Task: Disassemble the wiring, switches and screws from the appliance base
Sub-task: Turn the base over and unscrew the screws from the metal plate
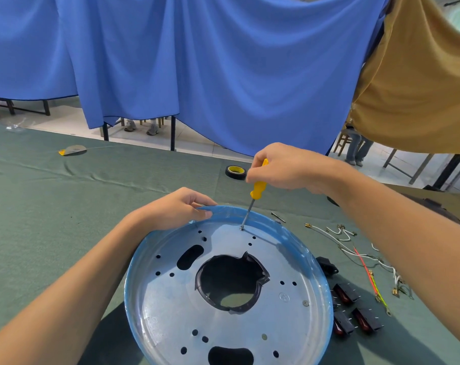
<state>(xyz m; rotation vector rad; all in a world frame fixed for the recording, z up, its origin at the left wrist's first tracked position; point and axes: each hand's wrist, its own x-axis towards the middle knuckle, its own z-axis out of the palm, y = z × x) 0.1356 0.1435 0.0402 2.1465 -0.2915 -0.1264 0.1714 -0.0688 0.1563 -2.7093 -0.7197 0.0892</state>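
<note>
right hand drives screwdriver into base screw.

Hands: two, the left hand and the right hand.
Screwdriver: one, with yellow handle.
Metal base: one, round.
Big openings in the metal base: three; the small holes are many, not counted.
Screws: two in the metal base, one under the screwdriver tip, the other screw near the right rim.
Switches: four black pieces right of the metal base; three show red, the fourth piece is all black.
Wires: one red wire, one yellow-green wire, several white wires, too tangled for exact count.
Tape roll: one.
</note>
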